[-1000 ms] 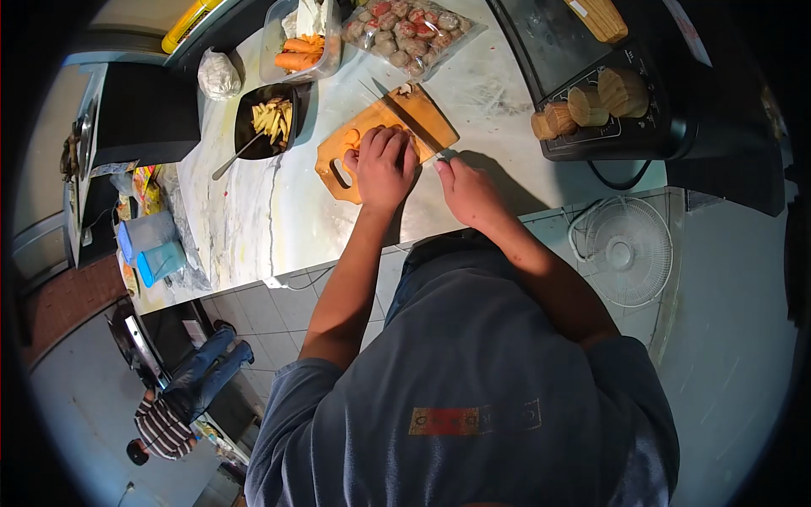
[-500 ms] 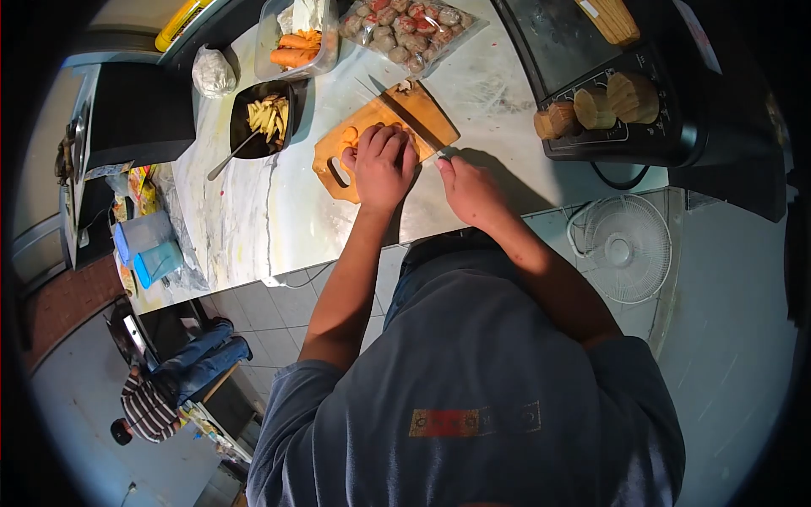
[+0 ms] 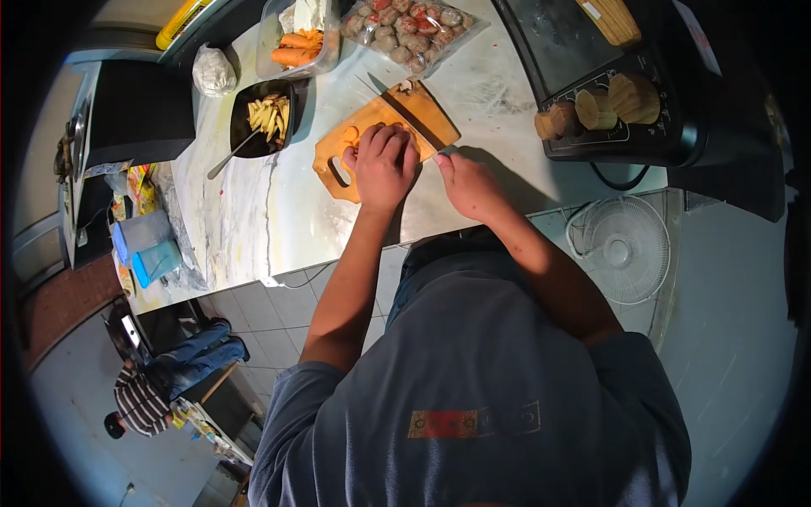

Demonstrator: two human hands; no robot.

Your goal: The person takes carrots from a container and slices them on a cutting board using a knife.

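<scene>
My left hand (image 3: 385, 167) presses down on an orange wooden cutting board (image 3: 324, 160), its fingers curled over a carrot that they mostly cover. Orange carrot slices (image 3: 351, 134) show beside the fingertips. Closed around a knife (image 3: 395, 111) is my right hand (image 3: 471, 188), at the board's right edge. The blade slants across the board just beyond my left fingers, its tip pointing away from me. Most of the handle is hidden in my grip.
Beyond the board are a black bowl (image 3: 240, 111) of cut pale strips with a spoon, a plastic tub (image 3: 331, 51) with carrots, and a bag of meatballs (image 3: 410, 34). A black cooker (image 3: 667, 139) stands right, a fan (image 3: 619, 251) below. Another person (image 3: 144, 401) is at lower left.
My hands stay in nearly the same place on the board, with the knife shifted very slightly. The other person has leaned a little lower.
</scene>
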